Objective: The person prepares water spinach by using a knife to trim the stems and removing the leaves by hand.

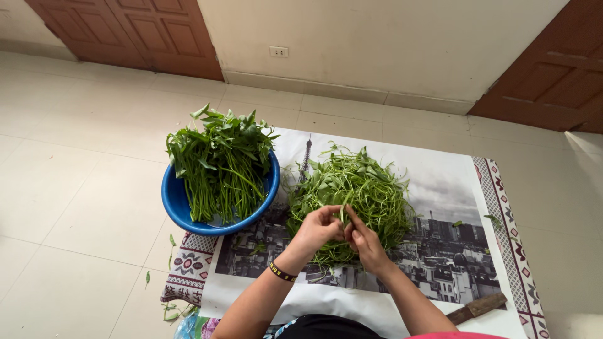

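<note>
My left hand (320,228) and my right hand (364,242) meet over a printed sheet (440,182) on the floor. Both pinch one green stem (344,209) between the fingertips. The stem stands just above a loose heap of split green stems (358,188) that lies on the sheet. A black band circles my left wrist. To the left, a blue basin (173,204) holds a bunch of leafy green stalks (220,160) whose leaves spill over the far rim.
A knife with a wooden handle (477,307) lies on the sheet at the lower right. A patterned mat (188,267) shows under the sheet. Stray leaves lie on the tiled floor at left. Brown doors and a wall stand beyond.
</note>
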